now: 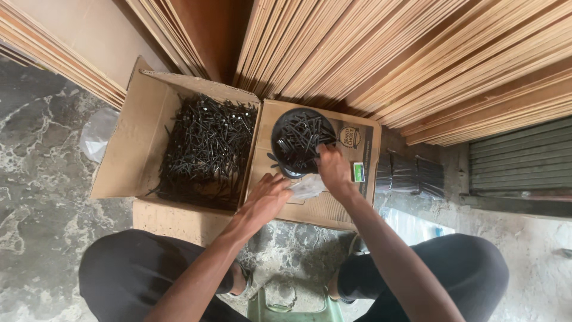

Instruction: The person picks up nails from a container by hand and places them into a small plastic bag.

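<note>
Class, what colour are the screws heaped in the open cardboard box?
Black; the screws show clearly in the head view.

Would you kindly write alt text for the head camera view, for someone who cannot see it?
A seated person's right hand reaches into a black bowl of dark screws, while the left hand touches a clear plastic bag beside it. The bowl rests on a flap of an open cardboard box heaped with screws.

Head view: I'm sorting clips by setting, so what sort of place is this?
Probably a timber or hardware shop: stacked wooden boards lean behind an open cardboard box of black screws, beside a metal shutter.
</note>
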